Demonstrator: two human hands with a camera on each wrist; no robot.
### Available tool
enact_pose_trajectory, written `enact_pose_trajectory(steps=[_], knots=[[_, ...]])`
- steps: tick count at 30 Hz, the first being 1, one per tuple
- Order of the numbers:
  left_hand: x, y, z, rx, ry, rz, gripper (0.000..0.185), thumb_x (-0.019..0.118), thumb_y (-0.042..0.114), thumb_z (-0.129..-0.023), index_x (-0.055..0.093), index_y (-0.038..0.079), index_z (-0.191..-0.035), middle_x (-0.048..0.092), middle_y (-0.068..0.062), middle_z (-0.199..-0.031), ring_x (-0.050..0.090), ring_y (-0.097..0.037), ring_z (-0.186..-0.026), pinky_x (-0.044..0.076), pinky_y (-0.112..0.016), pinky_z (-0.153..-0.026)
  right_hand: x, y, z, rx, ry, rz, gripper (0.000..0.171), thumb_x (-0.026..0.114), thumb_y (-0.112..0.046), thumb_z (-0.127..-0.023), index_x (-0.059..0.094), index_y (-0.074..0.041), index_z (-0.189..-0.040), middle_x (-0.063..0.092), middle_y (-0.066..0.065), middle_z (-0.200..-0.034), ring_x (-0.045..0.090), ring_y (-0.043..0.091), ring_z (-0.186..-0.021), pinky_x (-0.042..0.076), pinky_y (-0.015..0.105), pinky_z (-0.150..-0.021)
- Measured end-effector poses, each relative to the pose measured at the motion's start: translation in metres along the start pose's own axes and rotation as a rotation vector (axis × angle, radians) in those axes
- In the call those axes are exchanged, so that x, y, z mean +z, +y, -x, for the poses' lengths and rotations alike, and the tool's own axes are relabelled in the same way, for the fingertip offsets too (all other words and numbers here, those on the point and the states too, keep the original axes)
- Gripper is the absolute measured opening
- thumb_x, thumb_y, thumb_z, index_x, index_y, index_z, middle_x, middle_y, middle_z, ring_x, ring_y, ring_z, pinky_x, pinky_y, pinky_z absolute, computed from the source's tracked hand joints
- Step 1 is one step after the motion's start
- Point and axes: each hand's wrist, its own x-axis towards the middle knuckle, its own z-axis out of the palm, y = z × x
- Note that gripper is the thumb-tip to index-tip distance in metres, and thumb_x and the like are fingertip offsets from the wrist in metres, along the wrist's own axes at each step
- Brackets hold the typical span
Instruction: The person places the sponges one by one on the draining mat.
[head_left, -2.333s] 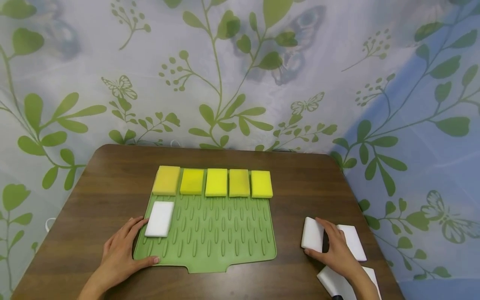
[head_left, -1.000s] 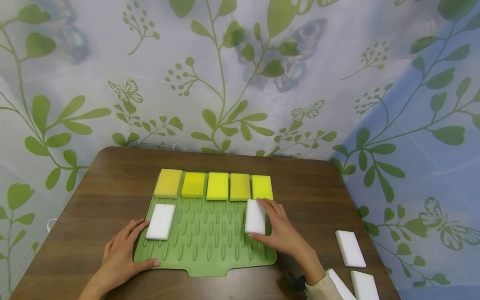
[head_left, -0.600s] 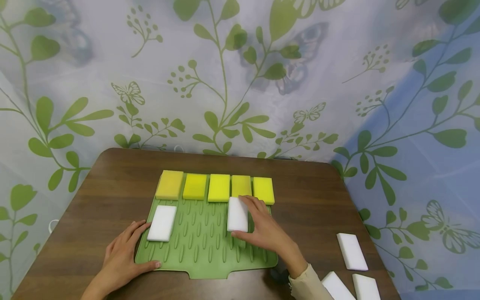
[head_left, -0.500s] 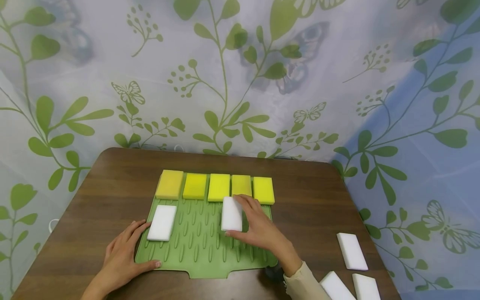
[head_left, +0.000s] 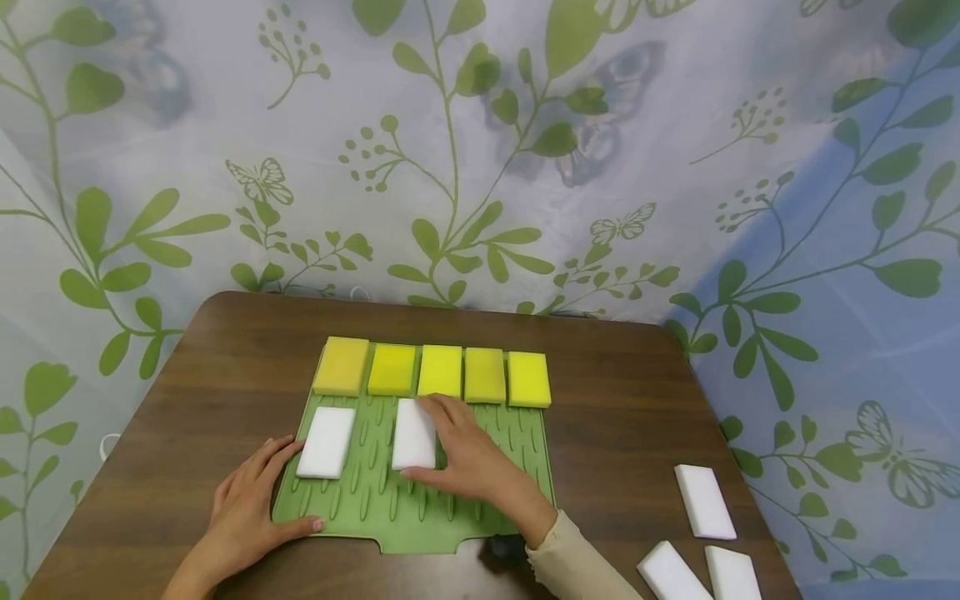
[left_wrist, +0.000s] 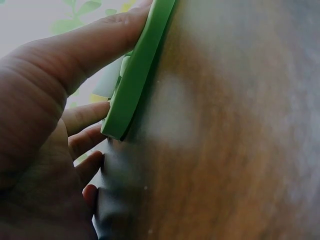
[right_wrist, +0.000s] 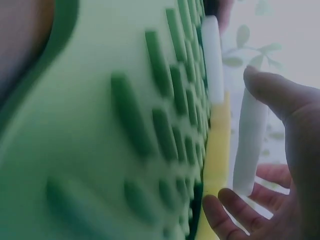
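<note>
My right hand pinches a white sponge block between thumb and fingers, over the middle-left of a green ridged mat. The right wrist view shows this held sponge raised clear of the mat. Another white sponge lies on the mat's left side. Along the far edge sit several yellow sponges in a row. My left hand rests at the mat's near left corner. Its thumb lies on the front edge and its relaxed fingers touch the left edge.
On the right of the brown wooden table lie three more white sponges, one farther back and two near the front edge. A leaf-patterned curtain hangs behind the table.
My right hand picked up a white sponge from the table's right side and carried it left over the mat, past the right yellow sponges. The left hand has stayed at the corner.
</note>
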Motion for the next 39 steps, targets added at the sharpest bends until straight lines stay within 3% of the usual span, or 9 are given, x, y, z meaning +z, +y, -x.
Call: enact_pose_trajectory(steps=[5,12,29,39], knots=[[-0.001,0.001,-0.001,0.006,0.010,0.002,0.113,0.097,0.057,-0.070,0.043,0.019,-0.162,0.038,-0.019,-0.167,0.037,-0.053,-0.148,0.026,-0.073,-0.103,0.013,-0.015,-0.014,-0.053,0.014,0.074,0.101,0.074,-0.070,-0.092,0.030,-0.021,-0.169,0.039,0.005,-0.168,0.045,0.025,-0.152,0.056,0.046,-0.113],[0.000,0.001,-0.003,0.020,0.017,0.004,0.113,0.097,0.057,-0.069,0.044,0.020,-0.162,0.039,-0.019,-0.167,0.035,-0.053,-0.151,0.026,-0.073,-0.104,0.026,-0.027,-0.025,-0.019,0.003,0.129,0.100,0.073,-0.071,-0.092,0.031,-0.021,-0.168,0.042,0.005,-0.166,0.049,0.026,-0.147,0.057,0.045,-0.109],[0.002,0.001,-0.001,0.033,0.038,0.004,0.112,0.098,0.058,-0.069,0.046,0.019,-0.160,0.040,-0.018,-0.165,0.038,-0.053,-0.148,0.026,-0.072,-0.105,0.047,-0.029,-0.032,-0.009,0.033,0.227,0.100,0.073,-0.071,-0.092,0.033,-0.017,-0.166,0.042,0.008,-0.166,0.050,0.026,-0.139,0.054,0.040,-0.109],[0.000,0.000,0.001,0.022,0.036,0.009,0.112,0.098,0.058,-0.069,0.046,0.018,-0.160,0.040,-0.019,-0.165,0.038,-0.052,-0.148,0.026,-0.072,-0.104,0.051,-0.030,-0.034,-0.001,0.043,0.226,0.101,0.075,-0.071,-0.090,0.034,-0.018,-0.166,0.043,0.007,-0.165,0.050,0.025,-0.137,0.054,0.039,-0.108]])
